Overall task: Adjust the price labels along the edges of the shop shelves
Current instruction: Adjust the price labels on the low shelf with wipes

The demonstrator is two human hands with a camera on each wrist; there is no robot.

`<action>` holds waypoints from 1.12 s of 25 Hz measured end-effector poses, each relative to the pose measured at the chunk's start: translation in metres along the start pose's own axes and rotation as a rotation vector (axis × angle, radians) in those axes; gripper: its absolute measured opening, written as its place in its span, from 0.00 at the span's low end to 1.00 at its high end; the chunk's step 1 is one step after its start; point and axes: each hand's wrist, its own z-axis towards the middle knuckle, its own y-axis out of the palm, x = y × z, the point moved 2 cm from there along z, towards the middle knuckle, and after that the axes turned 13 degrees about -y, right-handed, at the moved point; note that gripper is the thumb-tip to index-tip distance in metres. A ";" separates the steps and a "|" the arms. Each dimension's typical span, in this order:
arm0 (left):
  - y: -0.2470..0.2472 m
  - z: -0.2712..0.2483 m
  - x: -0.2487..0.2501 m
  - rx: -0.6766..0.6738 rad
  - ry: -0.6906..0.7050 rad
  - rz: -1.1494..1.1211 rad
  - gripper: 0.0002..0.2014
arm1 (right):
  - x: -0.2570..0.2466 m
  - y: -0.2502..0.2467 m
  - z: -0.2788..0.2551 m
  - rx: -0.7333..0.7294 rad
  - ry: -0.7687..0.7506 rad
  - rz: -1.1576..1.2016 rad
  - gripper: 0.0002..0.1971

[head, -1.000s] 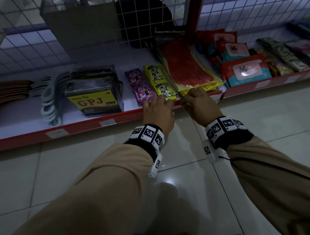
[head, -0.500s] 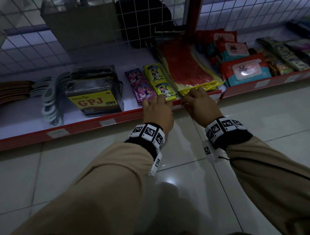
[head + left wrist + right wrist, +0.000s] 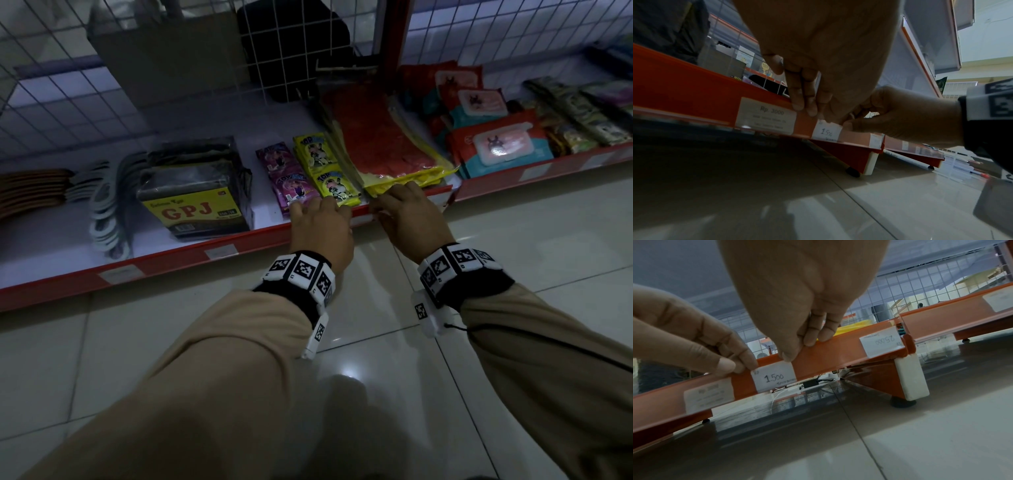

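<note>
Both my hands are at the red shelf edge strip (image 3: 838, 352), mid-frame in the head view: left hand (image 3: 322, 229) and right hand (image 3: 412, 219) flank the handwritten 1.500 price label (image 3: 774, 378). My left fingertips (image 3: 729, 366) curl over the strip's top lip just left of the label, touching its upper left corner; my right thumb (image 3: 789, 356) presses its upper right corner, fingers hooked over the lip. Label sits in the strip between the two grips, below the fingertips; printed Rp 3000 label (image 3: 766, 115) lies further left.
</note>
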 end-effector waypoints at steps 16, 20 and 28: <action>-0.033 -0.019 -0.018 -0.092 0.091 0.061 0.18 | -0.020 -0.021 -0.005 -0.076 0.079 -0.005 0.17; -0.078 -0.024 -0.026 -0.060 0.111 0.073 0.16 | -0.040 -0.051 0.002 -0.031 0.085 0.014 0.15; -0.188 -0.022 -0.044 0.092 0.175 -0.087 0.15 | -0.099 -0.147 0.050 0.129 0.083 -0.130 0.18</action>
